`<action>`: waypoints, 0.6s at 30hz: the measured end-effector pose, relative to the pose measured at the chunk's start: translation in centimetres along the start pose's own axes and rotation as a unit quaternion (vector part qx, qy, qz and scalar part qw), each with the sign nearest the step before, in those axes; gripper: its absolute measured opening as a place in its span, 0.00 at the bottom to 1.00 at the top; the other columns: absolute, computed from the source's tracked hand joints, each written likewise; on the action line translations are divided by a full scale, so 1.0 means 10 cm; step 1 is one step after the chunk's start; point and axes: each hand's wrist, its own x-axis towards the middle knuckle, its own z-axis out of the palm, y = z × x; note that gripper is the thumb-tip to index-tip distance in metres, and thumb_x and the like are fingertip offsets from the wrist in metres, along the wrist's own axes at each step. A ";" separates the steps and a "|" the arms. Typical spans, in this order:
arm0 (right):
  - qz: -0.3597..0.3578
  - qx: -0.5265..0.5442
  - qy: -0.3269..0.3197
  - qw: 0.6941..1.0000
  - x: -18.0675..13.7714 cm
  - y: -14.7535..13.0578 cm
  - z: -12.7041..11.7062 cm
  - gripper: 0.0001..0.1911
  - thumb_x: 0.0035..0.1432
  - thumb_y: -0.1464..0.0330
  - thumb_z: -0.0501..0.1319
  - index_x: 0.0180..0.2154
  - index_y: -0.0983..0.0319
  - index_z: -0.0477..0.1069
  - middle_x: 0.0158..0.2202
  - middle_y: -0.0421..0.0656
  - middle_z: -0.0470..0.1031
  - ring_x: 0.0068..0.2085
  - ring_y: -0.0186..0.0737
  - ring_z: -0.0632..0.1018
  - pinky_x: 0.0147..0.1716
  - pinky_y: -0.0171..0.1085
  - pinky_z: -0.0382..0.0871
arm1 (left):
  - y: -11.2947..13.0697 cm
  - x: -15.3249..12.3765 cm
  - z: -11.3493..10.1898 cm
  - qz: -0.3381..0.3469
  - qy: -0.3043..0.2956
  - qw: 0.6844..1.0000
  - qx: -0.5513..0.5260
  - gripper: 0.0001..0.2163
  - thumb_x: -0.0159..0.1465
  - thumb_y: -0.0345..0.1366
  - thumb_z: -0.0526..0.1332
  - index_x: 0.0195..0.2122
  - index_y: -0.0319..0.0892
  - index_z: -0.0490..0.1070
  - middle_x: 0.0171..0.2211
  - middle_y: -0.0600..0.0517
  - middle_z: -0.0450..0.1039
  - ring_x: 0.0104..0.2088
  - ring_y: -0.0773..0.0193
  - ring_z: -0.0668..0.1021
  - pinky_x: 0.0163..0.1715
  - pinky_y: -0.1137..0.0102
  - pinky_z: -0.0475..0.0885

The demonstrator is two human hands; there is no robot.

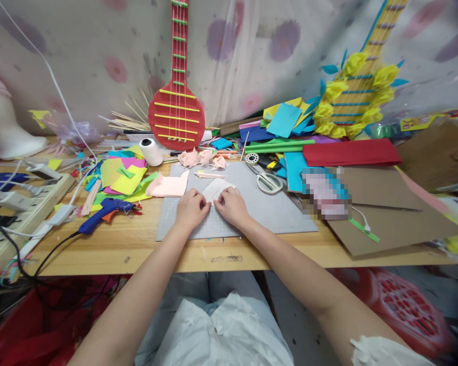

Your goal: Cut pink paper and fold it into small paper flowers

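Observation:
A small pale piece of paper lies on the grey cutting mat. My left hand and my right hand pinch its near edge close together, fingers curled, thumbs nearly meeting. Just left of it is a stack of pale pink paper. Behind the hands rest crumpled pink paper pieces and a thin pale strip. Scissors with light handles lie on the mat to the right.
A blue glue gun with a black cord lies left, near a power strip. Colored paper scraps and a thread spool stand behind it. A red paper lute leans at the back. Brown cardboard is at right.

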 end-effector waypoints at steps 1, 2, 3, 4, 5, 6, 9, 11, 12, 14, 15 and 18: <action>-0.001 -0.005 0.000 1.000 0.00 0.00 0.00 0.08 0.53 0.66 0.57 0.25 0.62 0.67 0.33 0.46 0.67 0.39 0.41 0.66 0.39 0.38 0.61 | 0.00 0.00 0.00 -0.001 -0.001 1.000 -0.001 0.08 0.56 0.40 0.58 0.24 0.42 0.70 0.29 0.51 0.65 0.32 0.63 0.69 0.34 0.67 0.64; -0.001 -0.011 0.001 1.000 0.00 0.00 0.00 0.07 0.53 0.66 0.57 0.26 0.62 0.67 0.33 0.46 0.67 0.39 0.42 0.66 0.39 0.38 0.60 | 0.00 0.00 0.00 0.000 -0.001 1.000 -0.004 0.08 0.56 0.40 0.58 0.25 0.42 0.70 0.30 0.51 0.65 0.32 0.63 0.69 0.34 0.67 0.64; 0.000 -0.019 0.003 1.000 0.00 0.00 0.00 0.07 0.53 0.66 0.57 0.27 0.62 0.67 0.34 0.46 0.67 0.39 0.42 0.66 0.39 0.38 0.60 | -0.01 0.00 0.00 0.001 0.001 1.000 -0.010 0.07 0.56 0.40 0.58 0.27 0.42 0.70 0.30 0.51 0.65 0.32 0.63 0.69 0.35 0.67 0.64; 0.000 -0.028 0.004 1.000 0.00 -0.01 0.00 0.06 0.54 0.66 0.57 0.29 0.62 0.67 0.34 0.46 0.67 0.39 0.43 0.65 0.39 0.38 0.60 | -0.01 0.01 0.00 0.004 0.004 1.000 -0.017 0.07 0.56 0.40 0.59 0.28 0.43 0.71 0.31 0.50 0.65 0.33 0.63 0.69 0.36 0.67 0.64; -0.002 -0.037 0.004 0.999 -0.01 -0.01 0.00 0.05 0.54 0.67 0.57 0.30 0.62 0.67 0.35 0.47 0.67 0.40 0.43 0.65 0.39 0.39 0.60 | -0.02 0.01 0.00 0.011 0.006 1.000 -0.024 0.07 0.56 0.39 0.59 0.30 0.43 0.71 0.32 0.50 0.64 0.34 0.62 0.69 0.36 0.67 0.64; -0.007 -0.045 0.004 0.999 -0.01 -0.02 0.00 0.05 0.54 0.67 0.56 0.32 0.62 0.66 0.36 0.47 0.67 0.40 0.43 0.65 0.39 0.39 0.60 | -0.03 0.01 0.00 0.021 0.006 0.999 -0.028 0.06 0.56 0.39 0.59 0.32 0.44 0.72 0.33 0.50 0.64 0.35 0.62 0.69 0.37 0.67 0.64; -0.029 -0.066 -0.004 0.997 -0.02 -0.05 -0.02 0.07 0.56 0.68 0.55 0.37 0.63 0.65 0.38 0.49 0.67 0.42 0.44 0.64 0.40 0.39 0.59 | -0.04 0.03 0.01 0.055 -0.008 0.998 -0.025 0.06 0.57 0.37 0.57 0.33 0.46 0.73 0.34 0.49 0.63 0.38 0.61 0.68 0.39 0.65 0.63; -0.036 -0.082 -0.013 0.996 -0.03 -0.06 -0.03 0.07 0.57 0.69 0.54 0.38 0.63 0.65 0.39 0.49 0.67 0.42 0.45 0.64 0.39 0.40 0.58 | -0.04 0.03 0.01 0.061 -0.017 0.998 -0.021 0.07 0.57 0.36 0.57 0.33 0.46 0.74 0.34 0.49 0.63 0.38 0.60 0.68 0.40 0.65 0.62; -0.037 -0.090 -0.018 0.995 -0.03 -0.06 -0.04 0.07 0.57 0.71 0.53 0.39 0.63 0.65 0.39 0.49 0.66 0.42 0.45 0.64 0.39 0.40 0.58 | -0.04 0.03 0.01 0.058 -0.017 0.998 -0.020 0.07 0.57 0.36 0.57 0.33 0.46 0.74 0.34 0.49 0.63 0.38 0.60 0.68 0.40 0.64 0.62; -0.039 -0.103 -0.025 0.994 -0.03 -0.07 -0.04 0.08 0.57 0.73 0.52 0.40 0.62 0.65 0.39 0.49 0.66 0.42 0.45 0.63 0.39 0.40 0.58 | -0.04 0.03 0.01 0.050 -0.016 0.998 -0.024 0.07 0.57 0.36 0.57 0.33 0.47 0.74 0.34 0.49 0.63 0.38 0.60 0.68 0.40 0.64 0.62; -0.041 -0.109 -0.027 0.993 -0.03 -0.07 -0.04 0.09 0.56 0.73 0.52 0.40 0.62 0.65 0.39 0.49 0.66 0.42 0.45 0.63 0.39 0.40 0.58 | -0.03 0.03 0.01 0.045 -0.015 0.998 -0.027 0.07 0.57 0.36 0.57 0.32 0.47 0.74 0.33 0.49 0.63 0.38 0.61 0.68 0.40 0.64 0.62; -0.045 -0.118 -0.026 0.992 -0.03 -0.07 -0.03 0.08 0.57 0.72 0.51 0.39 0.63 0.65 0.39 0.50 0.67 0.42 0.46 0.63 0.39 0.40 0.58 | -0.03 0.04 0.01 0.025 -0.013 0.999 -0.044 0.06 0.56 0.39 0.59 0.31 0.46 0.75 0.34 0.50 0.63 0.38 0.61 0.69 0.41 0.64 0.62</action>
